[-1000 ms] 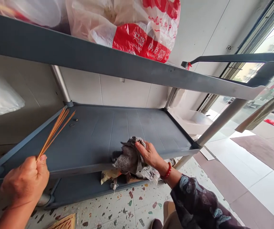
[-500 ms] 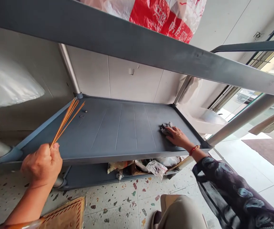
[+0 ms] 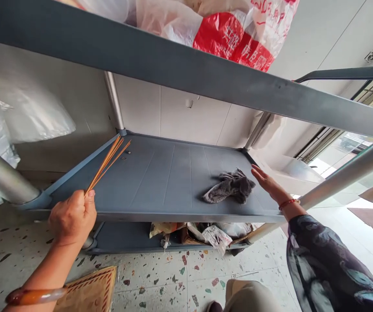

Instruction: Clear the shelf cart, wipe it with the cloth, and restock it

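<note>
My left hand [image 3: 73, 219] is closed round a bundle of thin orange-brown sticks [image 3: 108, 161], which fan out upward over the left end of the grey shelf [image 3: 154, 186]. On the shelf's right half lies a crumpled dark grey cloth [image 3: 230, 187], loose and touched by neither hand. My right hand [image 3: 270, 184] is just right of the cloth, apart from it, with its fingers stretched out and nothing held. Two small objects [image 3: 128, 152] lie near the back left corner of the shelf; they are too small to name.
An upper shelf edge [image 3: 186, 67] crosses above, bearing red and white plastic bags [image 3: 238, 39]. Metal posts [image 3: 6, 169] stand at the corners. The lower shelf [image 3: 124, 238] holds a box with plastic bags [image 3: 217, 236]. A brown patterned mat [image 3: 90, 290] lies on the speckled floor.
My right hand has let go of the grey cloth and moved right, off it. The cloth now lies spread out more. My left hand still holds the sticks, and the view has shifted slightly.
</note>
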### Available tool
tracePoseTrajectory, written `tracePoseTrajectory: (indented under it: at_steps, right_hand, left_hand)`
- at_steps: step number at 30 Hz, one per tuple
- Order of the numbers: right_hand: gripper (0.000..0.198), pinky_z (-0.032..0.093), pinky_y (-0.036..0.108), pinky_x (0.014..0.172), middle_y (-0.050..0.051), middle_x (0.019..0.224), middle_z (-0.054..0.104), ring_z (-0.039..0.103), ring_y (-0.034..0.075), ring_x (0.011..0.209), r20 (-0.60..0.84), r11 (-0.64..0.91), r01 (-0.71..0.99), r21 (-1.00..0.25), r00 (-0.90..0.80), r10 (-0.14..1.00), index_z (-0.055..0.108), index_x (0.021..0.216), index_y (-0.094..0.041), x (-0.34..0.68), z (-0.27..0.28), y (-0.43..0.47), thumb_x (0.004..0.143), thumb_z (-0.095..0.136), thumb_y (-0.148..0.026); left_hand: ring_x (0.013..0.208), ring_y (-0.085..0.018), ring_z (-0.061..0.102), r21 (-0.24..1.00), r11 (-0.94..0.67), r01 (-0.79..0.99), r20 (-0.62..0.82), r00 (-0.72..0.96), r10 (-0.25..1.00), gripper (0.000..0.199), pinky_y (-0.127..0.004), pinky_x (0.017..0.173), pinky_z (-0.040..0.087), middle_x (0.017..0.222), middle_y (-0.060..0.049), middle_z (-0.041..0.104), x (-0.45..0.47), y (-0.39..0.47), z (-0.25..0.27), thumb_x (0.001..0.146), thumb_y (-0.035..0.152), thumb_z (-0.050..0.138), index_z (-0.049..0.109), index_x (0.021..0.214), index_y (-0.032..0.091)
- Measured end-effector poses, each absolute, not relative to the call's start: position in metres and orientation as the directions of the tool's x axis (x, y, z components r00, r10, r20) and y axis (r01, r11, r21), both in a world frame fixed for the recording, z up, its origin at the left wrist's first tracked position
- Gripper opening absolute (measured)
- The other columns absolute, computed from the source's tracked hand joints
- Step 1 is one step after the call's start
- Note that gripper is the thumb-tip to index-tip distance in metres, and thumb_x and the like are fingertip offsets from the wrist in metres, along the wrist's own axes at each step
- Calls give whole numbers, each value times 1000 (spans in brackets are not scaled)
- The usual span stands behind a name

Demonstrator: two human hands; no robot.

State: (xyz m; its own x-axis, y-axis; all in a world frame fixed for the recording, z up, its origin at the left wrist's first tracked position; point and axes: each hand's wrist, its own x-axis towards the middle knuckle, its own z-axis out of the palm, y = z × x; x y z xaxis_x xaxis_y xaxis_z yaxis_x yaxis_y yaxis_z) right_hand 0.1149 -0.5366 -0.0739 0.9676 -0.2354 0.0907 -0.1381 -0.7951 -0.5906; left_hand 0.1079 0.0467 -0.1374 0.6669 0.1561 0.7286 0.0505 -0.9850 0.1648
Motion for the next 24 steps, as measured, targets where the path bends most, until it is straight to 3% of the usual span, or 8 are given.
tracePoseTrajectory:
  at_steps: [2,5,9,11,14,17,21,24]
  right_hand:
    - [63,38,46,113,16,152,44,43,27,140,74,-856,-68,-513,990,-123,38,151,-20,119,-90,-533,99,32,-54]
    - [69,23,54,120,16,156,37,29,32,147,113,-913,150,-379,987,115,48,145,-23,117,-113,-471,87,57,-58]
    - [49,28,46,119,9,142,55,49,26,133,217,-686,591,-425,802,557,62,131,-28,104,-110,-362,82,68,-31]
    - [39,40,36,111,6,128,64,59,20,120,272,-493,655,-573,719,640,68,120,-28,93,-96,-332,82,63,-20]
    - [36,50,32,98,5,121,67,65,18,109,313,-310,559,-769,752,580,65,122,-24,81,-76,-346,87,58,-25]
    - [52,53,36,94,6,126,66,66,21,108,238,-427,389,-816,900,365,46,144,-24,86,-70,-426,94,51,-39]
    - [56,41,44,110,13,142,56,53,28,130,112,-874,27,-486,993,-31,47,145,-21,125,-89,-548,92,53,-39]
    - [62,33,51,115,19,154,40,37,35,143,73,-930,-177,-321,975,-210,48,144,-17,161,-111,-570,88,59,-44]
  left_hand:
    - [51,-18,37,163,-985,64,719,675,163,32,-30,58,26,53,0,44,109,46,-138,91,42,39,36,63,25]
    - [51,-19,39,163,-982,98,715,674,186,32,-31,58,28,53,-1,46,109,44,-137,91,41,39,41,64,24]
    - [51,-20,42,157,-978,134,721,662,207,32,-31,57,29,52,-2,49,108,42,-135,90,40,38,41,62,24]
    - [50,-20,42,153,-980,124,724,661,197,32,-31,57,29,51,-2,48,106,42,-134,89,40,39,40,61,25]
    - [50,-20,42,170,-980,103,728,657,196,31,-31,57,30,50,-2,46,105,42,-135,89,40,40,38,61,25]
    - [51,-21,43,210,-971,116,726,647,234,30,-32,58,31,50,-1,44,105,42,-138,90,40,39,38,63,26]
    - [51,-22,42,263,-961,85,731,632,257,29,-34,59,30,51,0,41,105,43,-141,88,40,41,34,63,27]
    - [54,-23,45,292,-956,39,707,664,243,30,-35,62,30,53,-1,43,101,41,-138,89,39,40,34,62,28]
